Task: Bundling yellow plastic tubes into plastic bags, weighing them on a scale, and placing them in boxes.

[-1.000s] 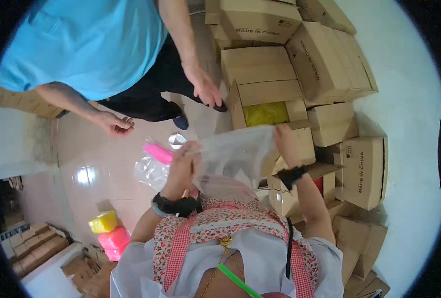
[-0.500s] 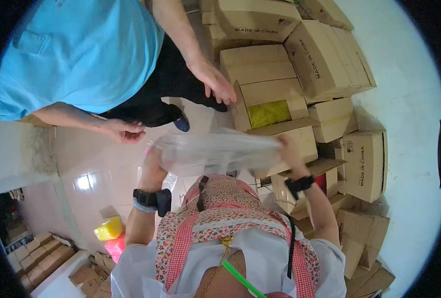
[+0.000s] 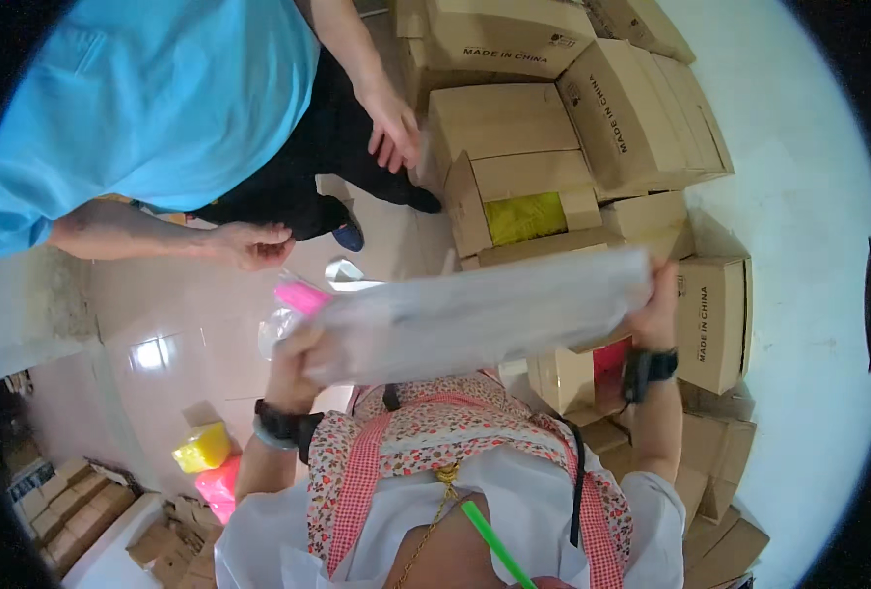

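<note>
Glossy floor tiles point(image 3: 185, 314) run to cardboard boxes point(image 3: 642, 118) stacked along their right edge. Above the floor, in front of a floral apron point(image 3: 455, 417), a plastic bag point(image 3: 485, 312) spans the person's left hand point(image 3: 300, 358) and right hand point(image 3: 657, 302). Fingers look clamped on its opposite ends, blurred on the left; that two-ended grip probably keeps it stretched. It appears greyish-white, translucent, long and narrow, its right end higher.

A single wide fisheye view looked steeply down from the wearer's head, over the apron point(image 3: 455, 422), with the left hand point(image 3: 298, 357) and right hand point(image 3: 657, 302) close before the lens and the tiled floor point(image 3: 165, 294) farther below; straight edges bent toward its rim.
</note>
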`<state>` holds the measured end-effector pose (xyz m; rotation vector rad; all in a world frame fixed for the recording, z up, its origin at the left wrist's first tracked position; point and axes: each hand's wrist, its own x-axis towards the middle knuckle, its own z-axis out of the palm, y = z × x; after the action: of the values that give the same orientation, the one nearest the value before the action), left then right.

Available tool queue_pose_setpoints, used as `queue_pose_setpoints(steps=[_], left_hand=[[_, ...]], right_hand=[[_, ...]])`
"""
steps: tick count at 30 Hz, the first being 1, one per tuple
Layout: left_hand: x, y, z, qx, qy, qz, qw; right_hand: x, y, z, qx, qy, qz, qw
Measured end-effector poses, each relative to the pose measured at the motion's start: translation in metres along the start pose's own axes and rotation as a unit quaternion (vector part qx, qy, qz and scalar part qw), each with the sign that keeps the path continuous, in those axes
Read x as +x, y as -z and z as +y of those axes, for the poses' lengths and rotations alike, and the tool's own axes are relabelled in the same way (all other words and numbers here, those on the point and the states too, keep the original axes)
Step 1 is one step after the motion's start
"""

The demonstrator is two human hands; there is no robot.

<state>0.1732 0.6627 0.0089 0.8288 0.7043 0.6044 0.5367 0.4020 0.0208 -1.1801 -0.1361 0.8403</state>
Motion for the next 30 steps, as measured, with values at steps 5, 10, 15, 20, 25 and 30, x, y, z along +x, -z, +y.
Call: queue_pose_setpoints(steps=[5, 10, 15, 20, 25, 30], left_hand=[[0.024, -0.009, -0.006, 0.259, -0.045, -0.088, 0.961], [0.053, 0.037, -0.034, 0.542, -0.219, 0.101, 0.805], [0.060, 0.074, -0.048, 0.241, -0.203, 0.193, 0.929], [0.017, 0.025, -0.035, -0.180, 0.167, 0.053, 0.968], [-0.003, 0.015, -0.003, -0.236, 0.062, 0.139, 0.960], [0.016, 0.043, -0.002, -0.006, 0.124, 0.100, 0.987]], right_hand=[[0.042, -0.067, -0.021, 0.025, -0.006, -0.247, 0.969], [0.062, -0.092, 0.007, -0.400, 0.022, -0.190, 0.896], [0.071, -0.084, 0.021, -0.491, 0.022, -0.117, 0.863], [0.089, -0.055, 0.018, -0.554, 0.243, -0.179, 0.776], [0.071, -0.024, 0.019, -0.221, -0.153, -0.141, 0.953], [0.093, -0.074, 0.019, -0.061, -0.076, -0.089, 0.991]])
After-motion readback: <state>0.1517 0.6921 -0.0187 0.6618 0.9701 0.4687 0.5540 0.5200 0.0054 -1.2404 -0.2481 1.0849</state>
